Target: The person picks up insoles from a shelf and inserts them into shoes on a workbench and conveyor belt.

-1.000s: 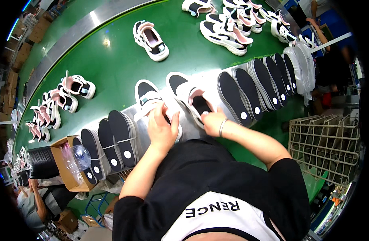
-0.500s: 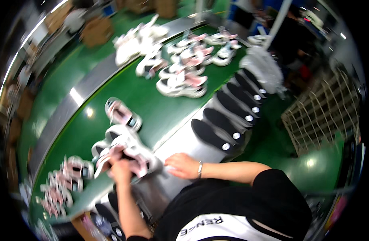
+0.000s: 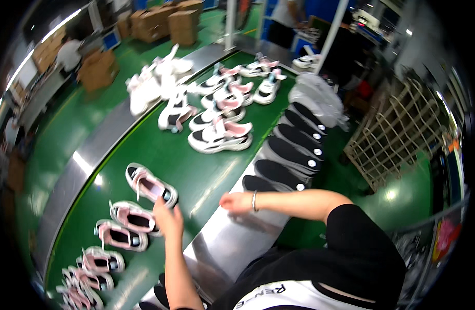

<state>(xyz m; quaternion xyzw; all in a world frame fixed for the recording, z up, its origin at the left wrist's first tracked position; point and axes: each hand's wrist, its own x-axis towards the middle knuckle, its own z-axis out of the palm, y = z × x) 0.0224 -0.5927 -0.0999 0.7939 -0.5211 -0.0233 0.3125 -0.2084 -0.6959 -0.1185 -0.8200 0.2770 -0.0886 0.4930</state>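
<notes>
My left hand (image 3: 168, 219) is at the heel of a white, black and pink sneaker (image 3: 147, 183) on the green belt, its thumb and forefinger apart. Two similar sneakers, one (image 3: 135, 218) and another (image 3: 121, 235), rest just left of that hand. My right hand (image 3: 238, 202) hovers over the metal ledge with its fingers curled together. Whatever it may hold is hidden. Beside it begins a row of black insoles (image 3: 285, 153) with white round dots, laid along the ledge.
More sneakers (image 3: 221, 136) stand farther along the belt, and several (image 3: 95, 279) sit at the lower left. White shoes (image 3: 144, 93) are heaped on the far metal rim. Clear plastic bags (image 3: 316, 98) lie beyond the insoles. A netted cart (image 3: 387, 137) stands at right.
The sneakers at my left hand now rest on the belt, and that hand has moved to the heel of the separate sneaker. The right hand stays over the ledge. The view has shifted.
</notes>
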